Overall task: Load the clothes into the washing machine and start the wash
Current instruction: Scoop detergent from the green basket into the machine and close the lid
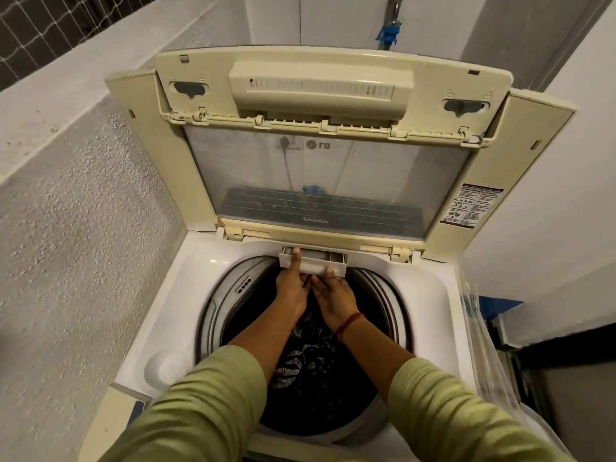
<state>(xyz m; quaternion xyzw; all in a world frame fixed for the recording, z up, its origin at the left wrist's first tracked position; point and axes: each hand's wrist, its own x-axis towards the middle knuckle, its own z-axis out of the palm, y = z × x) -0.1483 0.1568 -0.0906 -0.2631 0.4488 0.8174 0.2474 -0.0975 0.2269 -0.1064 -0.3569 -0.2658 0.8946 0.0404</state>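
The left hand (292, 288) has its thumb laid up across the front of the white detergent drawer (313, 260), its fingers curled beneath the drawer's lower edge. The right hand (333, 296) touches the same edge just beside it, fingers loosely bent, thumb on the drawer front. Below both hands, dark patterned clothes (310, 365) lie in the drum of the washing machine (186, 288). Above the fingers the lid (330, 168) stands raised.
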